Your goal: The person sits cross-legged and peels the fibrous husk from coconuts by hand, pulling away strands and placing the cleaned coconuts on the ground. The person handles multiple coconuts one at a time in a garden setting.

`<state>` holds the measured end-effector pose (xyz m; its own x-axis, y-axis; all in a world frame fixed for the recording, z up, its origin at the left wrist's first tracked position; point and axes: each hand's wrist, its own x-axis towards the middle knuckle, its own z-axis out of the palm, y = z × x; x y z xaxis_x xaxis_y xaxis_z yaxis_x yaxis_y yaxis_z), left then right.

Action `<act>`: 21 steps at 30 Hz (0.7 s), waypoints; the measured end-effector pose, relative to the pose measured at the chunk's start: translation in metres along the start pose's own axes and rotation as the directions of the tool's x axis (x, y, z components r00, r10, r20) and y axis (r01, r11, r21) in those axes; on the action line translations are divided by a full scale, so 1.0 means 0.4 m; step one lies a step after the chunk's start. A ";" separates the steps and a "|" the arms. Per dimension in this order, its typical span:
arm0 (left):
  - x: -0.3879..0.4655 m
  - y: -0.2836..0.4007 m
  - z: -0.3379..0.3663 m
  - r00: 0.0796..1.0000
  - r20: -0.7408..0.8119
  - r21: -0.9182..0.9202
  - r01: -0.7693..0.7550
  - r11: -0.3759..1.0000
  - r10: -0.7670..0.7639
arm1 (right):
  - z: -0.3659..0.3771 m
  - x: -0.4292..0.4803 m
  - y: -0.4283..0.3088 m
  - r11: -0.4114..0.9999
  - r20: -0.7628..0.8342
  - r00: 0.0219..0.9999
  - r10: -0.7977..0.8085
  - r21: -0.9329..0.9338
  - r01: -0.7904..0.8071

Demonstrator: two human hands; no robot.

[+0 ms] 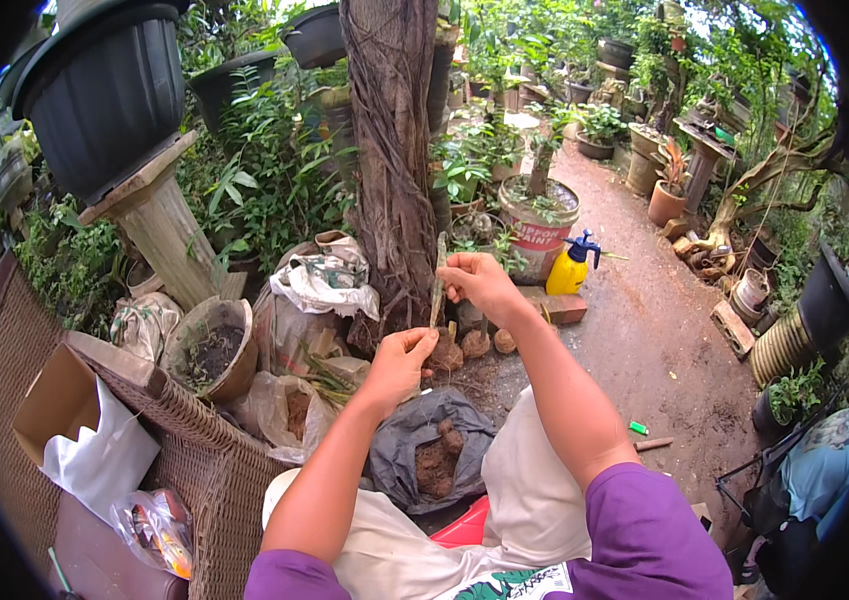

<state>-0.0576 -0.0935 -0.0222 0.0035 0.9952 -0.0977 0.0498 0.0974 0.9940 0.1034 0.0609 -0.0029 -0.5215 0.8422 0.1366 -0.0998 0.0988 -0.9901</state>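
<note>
A thin, pale green stem or strip point(437, 300) stands nearly upright between my hands. My left hand point(398, 364) pinches its lower end between thumb and fingers. Higher up, my right hand point(478, 283) grips the same piece near its top. Just beyond my hands, several round brown root balls, such as this one point(475, 344), sit on the ground, some with short stems sticking up. Between my knees lies an open dark plastic bag point(394, 446) holding brown soil or fibre point(433, 466) and a few rounded clumps point(451, 441).
A tree trunk point(392, 135) rises straight ahead. Right of it are a yellow spray bottle point(568, 268), a brick point(567, 307) and a potted plant in a paint bucket point(541, 236). At left stand a clear bag point(274, 420), a soil-filled pot point(244, 352) and a wicker chair point(233, 480).
</note>
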 end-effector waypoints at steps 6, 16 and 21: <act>0.019 -0.030 -0.028 0.998 -0.046 -0.014 0.049 0.999 -0.050 | 0.072 0.055 0.041 0.999 -0.106 0.994 0.030 0.041 -0.026; 0.032 -0.053 -0.149 0.942 -0.325 0.186 -0.027 0.982 0.087 | 0.197 0.089 0.095 0.985 0.389 0.920 0.042 -0.171 0.027; 0.002 -0.006 -0.134 0.939 -0.341 0.182 0.020 0.983 0.044 | 0.166 0.112 0.108 0.999 0.274 0.961 0.042 -0.023 -0.037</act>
<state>-0.1113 -0.0923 -0.0220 -0.3349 0.9417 -0.0310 0.2306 0.1138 0.9664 0.0194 0.0677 -0.0372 -0.7372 0.6684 0.0989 -0.0607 0.0803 -0.9949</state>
